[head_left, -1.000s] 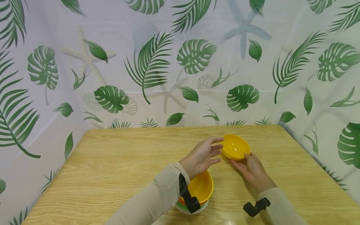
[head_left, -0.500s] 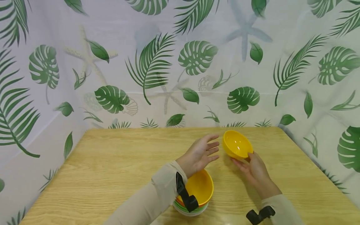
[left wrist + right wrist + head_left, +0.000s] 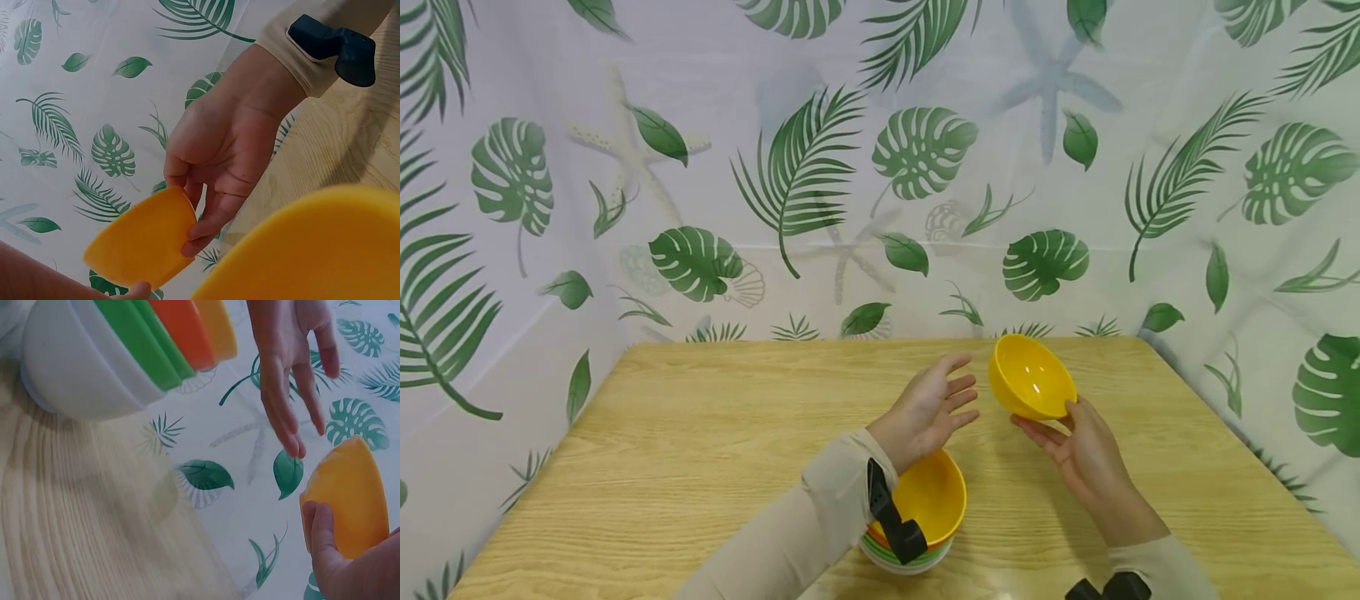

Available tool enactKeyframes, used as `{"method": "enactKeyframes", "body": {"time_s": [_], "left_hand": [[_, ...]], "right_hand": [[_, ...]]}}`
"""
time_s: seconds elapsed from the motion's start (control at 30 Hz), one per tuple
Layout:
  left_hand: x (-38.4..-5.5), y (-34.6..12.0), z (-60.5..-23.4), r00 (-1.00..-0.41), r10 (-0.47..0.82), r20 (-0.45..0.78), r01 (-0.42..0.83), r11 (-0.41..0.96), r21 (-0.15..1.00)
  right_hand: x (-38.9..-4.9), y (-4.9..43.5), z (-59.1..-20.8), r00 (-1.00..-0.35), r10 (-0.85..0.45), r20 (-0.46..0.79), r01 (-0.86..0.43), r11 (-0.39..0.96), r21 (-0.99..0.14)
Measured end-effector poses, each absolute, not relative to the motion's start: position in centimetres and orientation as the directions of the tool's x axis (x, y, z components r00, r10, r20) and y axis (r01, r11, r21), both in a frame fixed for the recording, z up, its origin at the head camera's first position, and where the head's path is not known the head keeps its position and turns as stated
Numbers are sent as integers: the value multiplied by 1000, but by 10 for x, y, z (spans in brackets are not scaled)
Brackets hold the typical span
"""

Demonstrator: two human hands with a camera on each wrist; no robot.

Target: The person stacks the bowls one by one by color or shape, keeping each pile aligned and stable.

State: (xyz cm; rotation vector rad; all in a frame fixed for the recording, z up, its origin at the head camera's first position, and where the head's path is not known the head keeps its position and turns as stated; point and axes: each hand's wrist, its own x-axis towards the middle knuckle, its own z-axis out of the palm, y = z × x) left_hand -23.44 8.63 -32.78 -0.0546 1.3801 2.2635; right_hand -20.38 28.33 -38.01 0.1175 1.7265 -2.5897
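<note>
A small yellow bowl is raised above the table's far right part, tilted with its inside toward the head view. My right hand grips its lower right side, the thumb near the rim and fingers underneath. Left of the bowl, my left hand is held out with fingers extended and spread, holding nothing; a gap separates its fingertips from the bowl. Below my left wrist stands a stack of nested bowls, a larger yellow bowl on top. The right wrist view shows orange, green and white bowls under it.
The wood-grain table extends around the stack. A white sheet printed with green leaves rises behind the table and at both sides. Each wrist carries a black strap-mounted camera.
My right hand has raised the small yellow bowl slightly and tilted it more. My left hand has drawn back a little to the left, widening the gap to the bowl.
</note>
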Motion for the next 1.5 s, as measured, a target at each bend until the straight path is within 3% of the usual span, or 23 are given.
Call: {"method": "enactKeyframes", "body": {"time_s": [0.33,0.73,0.97,1.13,1.23,1.33,1.5], "left_hand": [[-234,86,-330,-887,373,-271,-412,-379,828],[-232,84,-329,-861,460,-215,-393,-337,856],[-224,86,-327,-882,406,-237,-391,-352,851],[-219,86,-324,-903,369,-220,-364,-385,848],[-216,85,-323,-913,358,-194,-338,-400,852],[-211,83,-320,-919,359,-163,-312,-409,857],[-204,80,-315,-915,390,-100,-263,-390,883]], "right_hand": [[-192,275,-374,-998,-55,12,12,-422,-907],[-183,266,-370,-990,-132,53,2,-382,-924],[-181,267,-372,-987,-157,27,31,-358,-933],[-177,271,-372,-970,-222,103,-21,-343,-939],[-173,267,-370,-965,-188,182,-133,-246,-960],[-167,258,-368,-963,-76,257,-254,-48,-966],[-160,244,-364,-947,58,317,-306,154,-940]]}}
